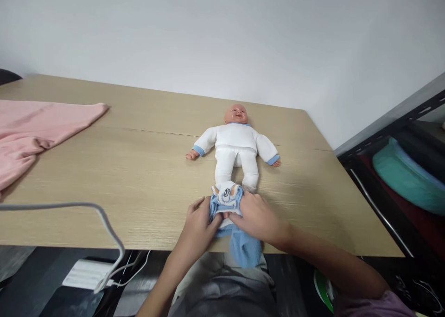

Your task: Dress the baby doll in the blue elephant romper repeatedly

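We have both hands at the near edge of the wooden table (146, 182), working on a blue-and-white baby garment (245, 248). Our left hand (198, 225) is partly curled, its thumb and fingers pinching the garment's left side; our right hand (263, 216) is curled more tightly, gripping the opposite side with its thumb pointing inward. Between our 2 thumbs the bunched cloth parts, and a small skin-coloured bit shows there; we cannot tell whether it belongs to the doll. A cartoon face decorates the gathered upper portion, while a plain blue section droops over the table edge toward our lap. Just beyond our hands, the baby doll (236, 137) lies on its back, head toward the white wall (174, 39), 2 arms spread, dressed in white with blue cuffs and collar. The garment hides the end of its leg on our left. A pink cloth (45, 131) lies well apart at far left, near a grey cable (74, 206). To our right, a teal basin (405, 182) sits on a black rack (368, 210).
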`<act>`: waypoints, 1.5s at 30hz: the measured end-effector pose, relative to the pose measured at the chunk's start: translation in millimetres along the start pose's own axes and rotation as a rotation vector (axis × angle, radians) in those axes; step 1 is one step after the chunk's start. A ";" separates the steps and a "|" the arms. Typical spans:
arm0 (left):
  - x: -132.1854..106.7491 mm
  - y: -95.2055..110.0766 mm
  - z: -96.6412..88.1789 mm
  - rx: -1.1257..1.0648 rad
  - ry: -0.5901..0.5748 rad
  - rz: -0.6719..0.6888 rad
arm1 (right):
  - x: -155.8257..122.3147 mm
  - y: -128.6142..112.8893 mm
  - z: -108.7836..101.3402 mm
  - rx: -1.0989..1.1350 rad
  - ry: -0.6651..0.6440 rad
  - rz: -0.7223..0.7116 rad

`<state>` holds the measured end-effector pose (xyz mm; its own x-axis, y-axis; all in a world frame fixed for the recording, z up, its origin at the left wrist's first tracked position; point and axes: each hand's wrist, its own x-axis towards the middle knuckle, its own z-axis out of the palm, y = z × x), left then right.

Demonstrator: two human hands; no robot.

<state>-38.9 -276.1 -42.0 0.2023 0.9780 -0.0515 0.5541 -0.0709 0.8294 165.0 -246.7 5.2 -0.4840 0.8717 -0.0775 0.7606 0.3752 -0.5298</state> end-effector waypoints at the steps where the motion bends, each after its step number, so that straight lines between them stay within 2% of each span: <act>1: 0.3 -1.5 1.8 -0.014 0.026 -0.010 | 1.0 3.6 -1.2 0.028 -0.019 -0.040; 3: -0.1 -4.4 3.9 -0.063 0.061 -0.025 | 2.4 11.1 -3.7 0.084 -0.028 -0.081; 6: -2.1 -5.5 3.0 -0.206 0.076 -0.012 | 2.9 22.1 -4.1 0.251 0.067 -0.094; 11: -0.6 1.1 -0.7 -0.422 0.107 0.003 | 1.8 34.7 2.9 0.584 0.120 -0.029; 15: 10.7 0.7 -5.0 -0.390 0.151 0.039 | 7.6 43.5 -1.1 0.561 0.188 -0.030; 19: 29.9 -1.0 -27.7 -0.332 0.070 0.132 | 23.3 56.0 -17.5 0.495 0.300 -0.092; 23: 54.0 1.4 -59.5 -0.347 -0.105 0.173 | 39.7 66.8 -34.2 0.470 0.189 -0.215; 25: 65.5 2.2 -69.4 -0.348 -0.177 0.175 | 47.0 69.6 -39.3 0.465 0.126 -0.232; 31: 91.4 -8.0 -73.5 -0.429 -0.358 0.162 | 61.3 81.1 -43.1 0.468 0.052 -0.348; 34: 98.3 -17.0 -74.2 -0.439 -0.382 0.189 | 58.2 98.0 -45.3 0.519 -0.043 -0.286; 36: 100.8 -20.5 -75.9 -0.434 -0.366 0.208 | 53.3 110.5 -47.3 0.622 -0.084 -0.194; 40: 102.8 -18.9 -80.2 -0.365 -0.241 0.163 | 43.8 124.1 -51.5 0.796 -0.034 -0.102; 43: 103.9 -8.4 -83.6 -0.217 -0.126 0.158 | 38.0 123.0 -57.4 0.772 -0.170 -0.068; 45: 106.5 5.8 -85.4 -0.097 -0.034 0.215 | 34.5 121.0 -61.9 0.728 -0.281 -0.066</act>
<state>-83.1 -155.6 4.9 0.3348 0.9353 0.1149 0.4155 -0.2559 0.8728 267.2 -151.6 -9.3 -0.6834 0.7060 -0.1860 0.2983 0.0375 -0.9537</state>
